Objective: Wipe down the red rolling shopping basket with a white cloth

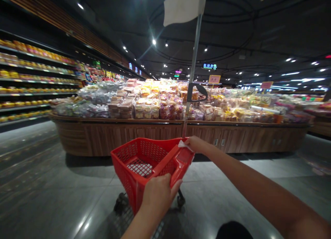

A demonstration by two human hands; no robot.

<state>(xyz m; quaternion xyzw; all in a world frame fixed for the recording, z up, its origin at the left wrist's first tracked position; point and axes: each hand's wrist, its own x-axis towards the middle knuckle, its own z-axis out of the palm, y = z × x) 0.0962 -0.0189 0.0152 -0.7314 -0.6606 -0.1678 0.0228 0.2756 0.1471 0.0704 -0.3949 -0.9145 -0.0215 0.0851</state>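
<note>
**Both hands on a red wheeled shopping basket (136, 166), supermarket floor.**

Your left hand (157, 196) is at the basket's near side, its grip pressed closed over the red handle (168, 166). Your right hand (197, 145) grips the basket's far corner, with a white tissue (184, 144) at the fingers. Small casters (119, 202) show beneath the basket, above grey floor tiles (64, 183). Ahead of the basket stands a wooden-sided display table (116, 137) heaped with packaged food (147, 108). A metal pole (191, 94) bearing a white flag (183, 6) rises beyond the basket, and stocked shelves (26, 77) run off to its left.
</note>
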